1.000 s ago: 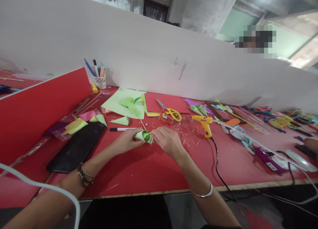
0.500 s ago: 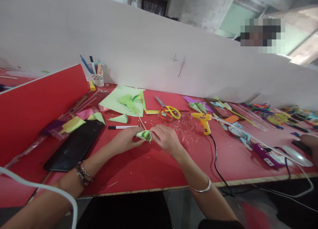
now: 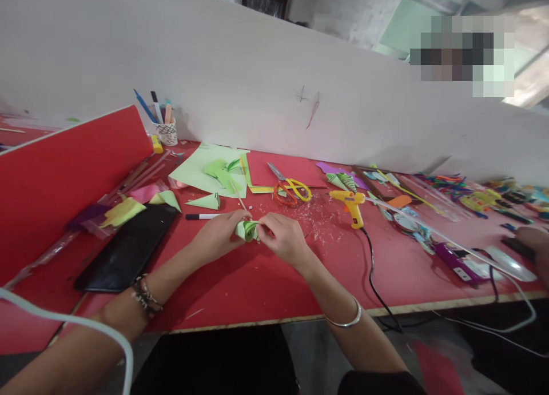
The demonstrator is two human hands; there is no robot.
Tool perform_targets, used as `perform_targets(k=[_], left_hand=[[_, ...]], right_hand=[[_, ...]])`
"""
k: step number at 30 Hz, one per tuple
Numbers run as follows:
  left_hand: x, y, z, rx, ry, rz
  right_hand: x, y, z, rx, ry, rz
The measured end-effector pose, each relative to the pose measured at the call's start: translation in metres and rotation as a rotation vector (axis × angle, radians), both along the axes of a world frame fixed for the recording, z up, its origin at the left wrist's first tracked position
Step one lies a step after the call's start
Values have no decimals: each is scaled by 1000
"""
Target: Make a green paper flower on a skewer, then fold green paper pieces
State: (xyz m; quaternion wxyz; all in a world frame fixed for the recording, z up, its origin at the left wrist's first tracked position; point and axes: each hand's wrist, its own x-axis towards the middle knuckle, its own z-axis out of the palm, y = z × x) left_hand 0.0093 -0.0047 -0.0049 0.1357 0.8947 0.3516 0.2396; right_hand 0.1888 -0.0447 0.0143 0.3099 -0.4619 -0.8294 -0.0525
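Note:
Between my two hands is a rolled green paper cone [image 3: 247, 230] with dark lines on it, its open end turned toward me. My left hand [image 3: 221, 235] is closed round its left side, and the fingers of my right hand [image 3: 281, 238] pinch its right edge. Just behind, a thin wooden stick [image 3: 237, 192] slants over the table. A black-and-white marker [image 3: 201, 216] lies partly hidden behind my left hand. Another green paper cone [image 3: 206, 201] rests beyond it. Scissors [image 3: 289, 184] with red and yellow handles lie farther back.
A yellow glue gun [image 3: 352, 206] with a black cord lies to the right. A black phone-like slab [image 3: 128, 249] is at left, near a red board [image 3: 72, 178]. Green sheets [image 3: 189, 172] and a pen cup [image 3: 166, 133] stand toward the wall. Another person's hand [image 3: 532, 238] shows far right.
The cone has turned so that its rolled opening faces me more. My fingers have shifted slightly along its edge. The whole view has tilted a little.

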Motion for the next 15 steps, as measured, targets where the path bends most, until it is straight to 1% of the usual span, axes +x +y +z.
perform_targets(k=[7,11,13,15], left_hand=[[2,-1,0,25,86,-41],[2,-1,1,62,158,-29],[2,-1,2,92,164,-16],[1,-1,3,139,121,-8]], right_hand=[[-1,0,-1,-18,7,-25],[-2,0,-3,-20,8,-20],[-2,0,-3,-19,17,-23],[-2,0,-4,-28,38,-42]])
